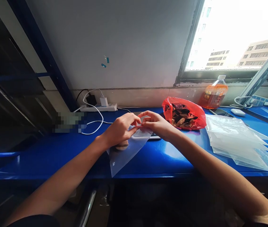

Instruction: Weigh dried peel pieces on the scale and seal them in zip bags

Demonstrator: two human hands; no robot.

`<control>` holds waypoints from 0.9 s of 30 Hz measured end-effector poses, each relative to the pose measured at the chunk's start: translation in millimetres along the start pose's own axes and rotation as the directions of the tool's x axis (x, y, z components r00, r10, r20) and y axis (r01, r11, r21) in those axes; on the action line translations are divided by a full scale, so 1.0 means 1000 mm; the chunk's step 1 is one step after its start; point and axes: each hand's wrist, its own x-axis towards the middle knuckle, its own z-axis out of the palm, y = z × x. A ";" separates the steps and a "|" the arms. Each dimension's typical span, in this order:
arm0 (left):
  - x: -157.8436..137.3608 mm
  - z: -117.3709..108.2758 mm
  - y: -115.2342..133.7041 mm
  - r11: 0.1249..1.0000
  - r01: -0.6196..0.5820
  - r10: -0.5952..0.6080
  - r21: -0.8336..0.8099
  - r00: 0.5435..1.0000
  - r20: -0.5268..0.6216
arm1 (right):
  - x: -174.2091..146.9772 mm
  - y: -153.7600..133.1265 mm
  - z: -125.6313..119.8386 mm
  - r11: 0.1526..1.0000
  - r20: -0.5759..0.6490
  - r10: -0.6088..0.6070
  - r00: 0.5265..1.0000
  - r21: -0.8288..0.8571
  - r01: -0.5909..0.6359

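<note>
Both hands meet over the blue table, pinching the upper edge of a clear plastic bag [130, 151]. My left hand [122, 127] is closed on the edge from the left, and my right hand [156, 124] grips it from the right, fingertips nearly touching. The bag hangs tilted, one corner pointing down toward the table's front edge. A few brownish pieces [122, 145] show in it, partly behind my left hand. Behind my hands a pale-edged device [155, 136] is mostly covered. Just right of it stands a red plastic bag [196, 113] holding dark dried slices [181, 115].
A stack of clear bags [237, 142] lies at the right, beside a white mouse [237, 112] and a phone [222, 113]. An orange drink bottle [215, 93] stands by the window. A power strip [110, 107] with chargers and a white cable [99, 126] sits at the back left.
</note>
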 end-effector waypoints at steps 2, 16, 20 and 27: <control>0.000 -0.001 0.000 1.000 0.000 0.000 -0.009 1.000 0.012 | -0.001 -0.001 -0.003 1.000 0.083 -0.020 0.996 -0.009 0.021; 0.001 0.001 0.006 0.978 -0.182 0.166 -0.103 0.975 -0.150 | -0.008 -0.008 -0.006 0.995 0.210 0.009 0.978 -0.102 0.013; 0.001 0.001 0.009 0.971 -0.203 0.178 -0.127 0.966 -0.185 | -0.008 -0.008 -0.007 0.998 0.213 -0.021 0.977 -0.050 0.032; 0.000 0.000 0.009 0.986 -0.150 0.137 -0.070 0.977 -0.162 | -0.008 -0.007 -0.007 0.992 0.158 -0.052 0.986 -0.110 0.069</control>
